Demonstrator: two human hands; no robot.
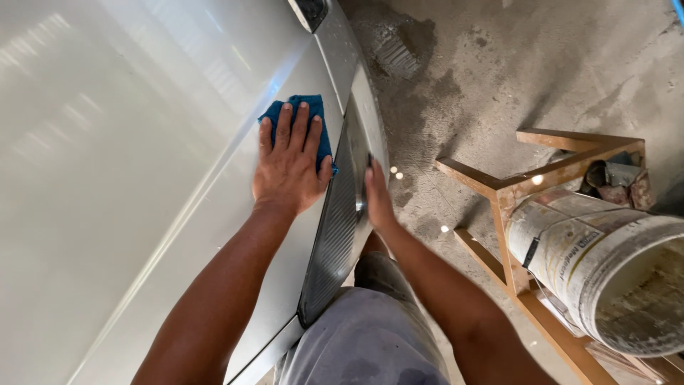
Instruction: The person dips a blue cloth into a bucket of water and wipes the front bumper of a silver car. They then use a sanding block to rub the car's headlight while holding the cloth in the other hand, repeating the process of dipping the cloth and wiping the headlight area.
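Note:
My left hand (pixel 288 167) presses flat, fingers spread, on a blue cloth (pixel 308 114) laid against the silver car body (pixel 142 178) just beside the dark ribbed grille (pixel 333 242). My right hand (pixel 377 199) rests edge-on against the chrome front edge of the car (pixel 369 121), fingers together, holding nothing that I can see. Most of the cloth is hidden under my left palm.
A wooden stand (pixel 499 192) stands to the right on the stained concrete floor (pixel 499 64), carrying a dirty white bucket (pixel 605 264) lying on its side. Small scraps sit on the stand's far corner (pixel 616 182). My grey trousers (pixel 370 335) show below.

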